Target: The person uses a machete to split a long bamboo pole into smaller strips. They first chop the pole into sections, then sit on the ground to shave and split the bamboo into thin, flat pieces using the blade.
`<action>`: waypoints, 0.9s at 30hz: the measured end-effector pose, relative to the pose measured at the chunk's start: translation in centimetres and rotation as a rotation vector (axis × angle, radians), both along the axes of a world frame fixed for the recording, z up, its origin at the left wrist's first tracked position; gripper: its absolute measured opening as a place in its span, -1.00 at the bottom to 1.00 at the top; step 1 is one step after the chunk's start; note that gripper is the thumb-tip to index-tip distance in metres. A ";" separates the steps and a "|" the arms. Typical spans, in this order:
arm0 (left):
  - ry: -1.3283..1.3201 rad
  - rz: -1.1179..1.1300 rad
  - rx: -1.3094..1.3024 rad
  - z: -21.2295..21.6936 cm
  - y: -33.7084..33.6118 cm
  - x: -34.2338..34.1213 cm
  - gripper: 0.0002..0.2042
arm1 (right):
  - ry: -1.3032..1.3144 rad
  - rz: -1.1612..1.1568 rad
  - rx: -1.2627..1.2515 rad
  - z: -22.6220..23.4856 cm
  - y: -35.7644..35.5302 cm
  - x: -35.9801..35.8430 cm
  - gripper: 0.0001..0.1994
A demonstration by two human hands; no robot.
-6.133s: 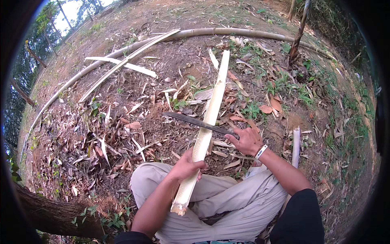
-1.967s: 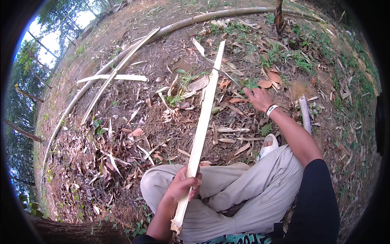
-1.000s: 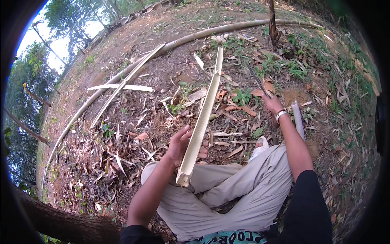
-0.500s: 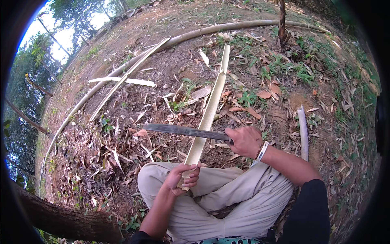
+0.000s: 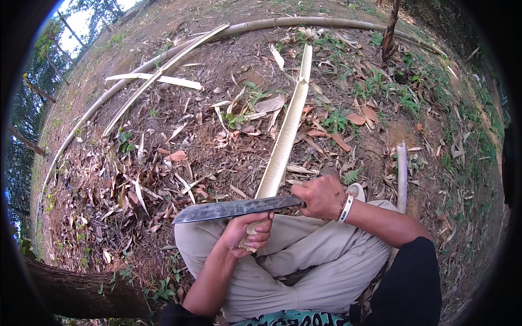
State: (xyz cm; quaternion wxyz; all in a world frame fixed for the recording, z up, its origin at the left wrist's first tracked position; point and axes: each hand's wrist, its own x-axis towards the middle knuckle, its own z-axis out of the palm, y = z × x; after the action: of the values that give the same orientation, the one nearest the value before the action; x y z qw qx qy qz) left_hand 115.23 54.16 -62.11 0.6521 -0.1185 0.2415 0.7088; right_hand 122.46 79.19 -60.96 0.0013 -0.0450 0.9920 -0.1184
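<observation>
My left hand (image 5: 248, 233) is closed round the near end of a long split bamboo strip (image 5: 284, 142), just over my crossed legs. The strip's pale hollow inside faces up, and its far end reaches out over the ground, with a node partway along. In my right hand (image 5: 322, 196) is the handle of a machete (image 5: 236, 209). Its dark, wide blade lies crosswise over the strip, pointing left, right beside the fingers of my left hand. From this view I cannot tell how firmly the blade touches the bamboo.
A long bamboo pole (image 5: 261, 24) curves across the ground ahead. Two split pieces lie over it at the left, one a pale strip (image 5: 155, 81). To my right is a short bamboo length (image 5: 402, 174). A thick log (image 5: 87, 290) sits at lower left, amid dry leaves.
My right hand has drawn the machete toward me along the strip, from farther out to close by my left hand. The left hand keeps its hold in about the same place.
</observation>
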 end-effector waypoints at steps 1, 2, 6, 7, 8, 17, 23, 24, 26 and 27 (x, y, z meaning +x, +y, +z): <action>0.019 -0.012 -0.008 0.3 0.2 0.3 -0.86 | -0.011 -0.059 0.002 -0.3 0.9 -0.2 -0.78; 0.042 -0.014 -0.019 0.7 0.0 0.5 -0.86 | -0.019 -0.107 0.002 -0.8 1.7 -0.8 -0.78; -0.008 0.012 -0.006 0.4 -0.1 -0.7 -0.87 | -0.011 -0.195 0.038 -1.3 2.5 -2.6 -0.81; -0.012 0.006 -0.057 0.6 -0.3 -0.6 -0.86 | -0.016 -0.148 0.006 -0.2 1.3 -2.0 -0.81; -0.009 0.004 -0.058 0.7 -0.2 -0.5 -0.86 | -0.022 -0.101 -0.028 0.5 0.1 -1.3 -0.82; 0.021 -0.008 -0.028 0.5 0.5 -0.2 -0.89 | 0.096 -0.232 0.068 -2.4 6.5 -5.2 -0.84; 0.031 0.002 -0.070 1.1 -0.5 1.4 -0.88 | 0.070 -0.264 0.068 -3.1 9.6 -3.4 -0.85; -0.004 0.007 -0.048 1.1 -0.4 1.1 -0.88 | 0.055 -0.314 0.037 -2.7 10.7 -4.3 -0.82; -0.074 0.011 -0.001 1.0 0.0 0.4 -0.88 | 0.075 -0.346 0.056 -3.2 9.6 -4.1 -0.81; -0.107 0.004 0.014 1.2 -0.6 0.1 -0.88 | 0.061 -0.299 0.067 -2.5 8.3 -3.8 -0.81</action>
State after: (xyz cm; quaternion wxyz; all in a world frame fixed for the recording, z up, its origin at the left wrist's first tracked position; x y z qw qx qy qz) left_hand 115.36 53.61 -60.88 0.6633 -0.1523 0.2008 0.7046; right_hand 118.70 87.46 -63.45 -0.0451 0.0997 0.9906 -0.0826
